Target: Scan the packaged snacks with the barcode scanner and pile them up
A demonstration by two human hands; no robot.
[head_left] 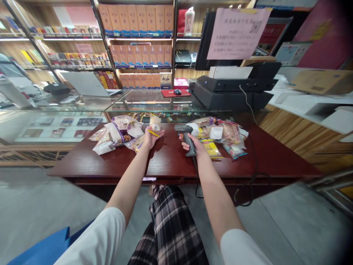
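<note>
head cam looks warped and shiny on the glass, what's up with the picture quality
Head view: wide-angle lens bows the shelves and table edges, corners darken; shelf lights glare off the glass counter; the left hand with its snack packet and the right hand on the barcode scanner look sharp.

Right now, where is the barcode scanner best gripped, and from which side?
By its dark handle, from the near side, probably. The barcode scanner lies with its head pointing away toward the snack packets, handle toward the person. The right hand already wraps that handle; the left hand holds a small packet.
</note>
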